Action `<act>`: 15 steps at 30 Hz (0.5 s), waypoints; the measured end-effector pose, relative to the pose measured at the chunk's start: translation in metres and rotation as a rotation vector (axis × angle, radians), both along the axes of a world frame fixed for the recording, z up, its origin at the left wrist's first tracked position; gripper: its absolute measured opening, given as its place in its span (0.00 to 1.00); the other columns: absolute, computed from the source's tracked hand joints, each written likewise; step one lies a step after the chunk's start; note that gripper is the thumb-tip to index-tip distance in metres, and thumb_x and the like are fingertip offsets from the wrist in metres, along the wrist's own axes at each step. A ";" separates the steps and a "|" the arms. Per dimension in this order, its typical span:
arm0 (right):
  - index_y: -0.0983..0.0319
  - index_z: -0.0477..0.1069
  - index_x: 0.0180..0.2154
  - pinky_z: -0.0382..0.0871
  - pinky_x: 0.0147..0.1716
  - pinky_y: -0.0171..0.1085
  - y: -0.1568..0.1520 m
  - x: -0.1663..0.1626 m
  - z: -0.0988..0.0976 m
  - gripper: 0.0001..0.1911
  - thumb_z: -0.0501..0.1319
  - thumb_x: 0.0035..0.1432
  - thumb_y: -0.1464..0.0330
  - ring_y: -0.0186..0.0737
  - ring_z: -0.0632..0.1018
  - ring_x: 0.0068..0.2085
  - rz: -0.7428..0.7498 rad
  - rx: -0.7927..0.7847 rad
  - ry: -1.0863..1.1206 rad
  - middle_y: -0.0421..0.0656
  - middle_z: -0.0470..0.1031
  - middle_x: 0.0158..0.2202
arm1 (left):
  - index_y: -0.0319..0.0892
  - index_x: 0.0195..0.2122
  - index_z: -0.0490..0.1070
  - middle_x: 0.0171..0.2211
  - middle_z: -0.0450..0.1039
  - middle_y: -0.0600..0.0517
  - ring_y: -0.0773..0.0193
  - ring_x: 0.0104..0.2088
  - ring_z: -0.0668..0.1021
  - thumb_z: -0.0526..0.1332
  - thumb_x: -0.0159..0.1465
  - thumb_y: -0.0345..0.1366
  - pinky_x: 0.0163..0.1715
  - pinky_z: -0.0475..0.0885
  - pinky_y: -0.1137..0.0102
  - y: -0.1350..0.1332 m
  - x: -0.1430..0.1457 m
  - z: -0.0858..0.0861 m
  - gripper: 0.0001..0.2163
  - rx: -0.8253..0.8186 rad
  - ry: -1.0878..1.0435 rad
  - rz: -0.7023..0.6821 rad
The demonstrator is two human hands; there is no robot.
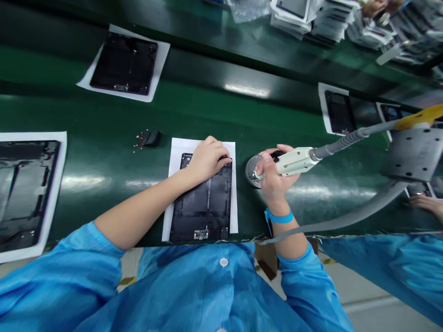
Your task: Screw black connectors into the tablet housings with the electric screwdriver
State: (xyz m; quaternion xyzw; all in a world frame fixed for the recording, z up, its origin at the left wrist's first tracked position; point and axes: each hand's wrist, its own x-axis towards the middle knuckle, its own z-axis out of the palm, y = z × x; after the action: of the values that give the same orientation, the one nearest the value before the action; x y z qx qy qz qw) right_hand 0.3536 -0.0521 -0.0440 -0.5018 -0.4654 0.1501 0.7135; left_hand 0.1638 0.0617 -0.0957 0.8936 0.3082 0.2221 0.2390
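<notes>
A black tablet back housing (pixel 197 207) lies on a white sheet (pixel 175 150) at the bench's front edge. Over the housing's top right part rests my left hand (pixel 209 159), its fingers curled together near the corner; their tips are partly hidden, and what they hold, if anything, does not show. Gripped in my right hand (pixel 275 177) is a white electric screwdriver (pixel 297 161), tilted, with its thick grey cord running off to the right. Its front end is at a round perforated metal disc (pixel 252 168), just right of the white sheet; the very tip is hidden by my fingers.
More black housings on white sheets lie at back left (pixel 126 64), near left (pixel 24 184) and right (pixel 339 110). A small black part with wires (pixel 148 139) sits left of centre. Paper-lined stacks (pixel 332 20) fill the back shelf. A co-worker's hand (pixel 427 203) appears far right, beyond a grey bracket (pixel 413 150).
</notes>
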 end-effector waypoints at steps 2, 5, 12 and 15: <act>0.51 0.69 0.55 0.71 0.22 0.36 0.001 -0.001 -0.002 0.19 0.72 0.71 0.54 0.28 0.72 0.21 0.004 -0.014 -0.020 0.33 0.79 0.36 | 0.46 0.43 0.87 0.43 0.85 0.46 0.49 0.48 0.75 0.72 0.77 0.41 0.54 0.70 0.53 0.000 0.000 0.000 0.07 -0.001 -0.009 -0.007; 0.50 0.67 0.55 0.71 0.21 0.37 0.002 -0.001 -0.006 0.20 0.70 0.73 0.51 0.29 0.71 0.20 -0.026 -0.037 -0.079 0.34 0.78 0.36 | 0.46 0.43 0.86 0.42 0.85 0.46 0.49 0.48 0.76 0.71 0.77 0.41 0.54 0.69 0.54 0.001 0.000 -0.001 0.07 -0.005 -0.012 -0.011; 0.50 0.63 0.56 0.71 0.21 0.38 0.003 -0.002 -0.008 0.18 0.66 0.75 0.51 0.29 0.69 0.20 -0.046 -0.086 -0.121 0.34 0.74 0.36 | 0.46 0.43 0.86 0.43 0.86 0.46 0.50 0.47 0.77 0.72 0.77 0.41 0.54 0.69 0.53 0.001 0.000 0.000 0.07 -0.004 -0.015 -0.011; 0.50 0.64 0.55 0.71 0.21 0.38 0.003 -0.002 -0.007 0.19 0.68 0.73 0.52 0.29 0.69 0.21 -0.010 -0.062 -0.077 0.34 0.74 0.36 | 0.46 0.42 0.86 0.42 0.86 0.46 0.50 0.47 0.77 0.72 0.77 0.41 0.53 0.69 0.53 0.002 0.000 0.000 0.08 -0.007 -0.011 -0.014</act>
State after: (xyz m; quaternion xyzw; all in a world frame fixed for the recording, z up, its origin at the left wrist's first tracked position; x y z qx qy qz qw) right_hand 0.3516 -0.0494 -0.0509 -0.5314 -0.4850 0.1415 0.6799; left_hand 0.1636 0.0633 -0.0958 0.8937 0.3015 0.2242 0.2452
